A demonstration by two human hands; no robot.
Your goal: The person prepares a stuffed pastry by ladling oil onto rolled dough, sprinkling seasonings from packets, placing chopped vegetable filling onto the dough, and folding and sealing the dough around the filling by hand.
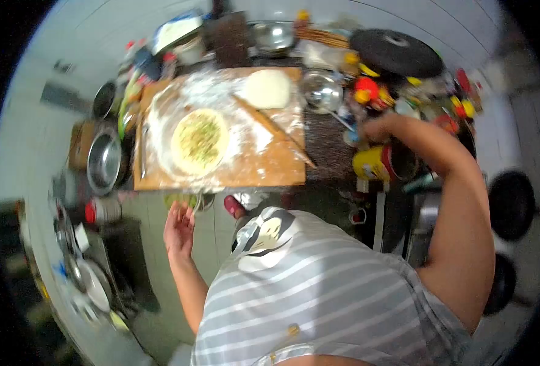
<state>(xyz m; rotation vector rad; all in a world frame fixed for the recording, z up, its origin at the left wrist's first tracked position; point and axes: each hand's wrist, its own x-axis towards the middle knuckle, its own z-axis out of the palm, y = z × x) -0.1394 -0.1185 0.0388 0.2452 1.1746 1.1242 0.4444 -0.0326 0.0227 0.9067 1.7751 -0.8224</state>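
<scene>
My left hand (180,229) hangs below the front edge of the floured wooden board (264,174), its fingers loosely extended. Just past its fingertips is a round container with green contents (181,199); I see no clear grip on it. Blurred by motion, my right hand (375,130) reaches among the seasonings at the right, beside a small jar (351,138) and a light-handled spoon (343,122). On the board lie a rolled-out dough round (200,141) covered with chopped green bits, a plain dough piece (267,89) and a rolling pin (273,129) set diagonally.
A metal bowl (322,91) stands right of the board, near a yellow can (370,163) and a large black lid (397,53). Another metal basin (105,160) is at the left. A thin utensil (144,151) rests along the board's left edge. A pink slipper (232,206) shows below.
</scene>
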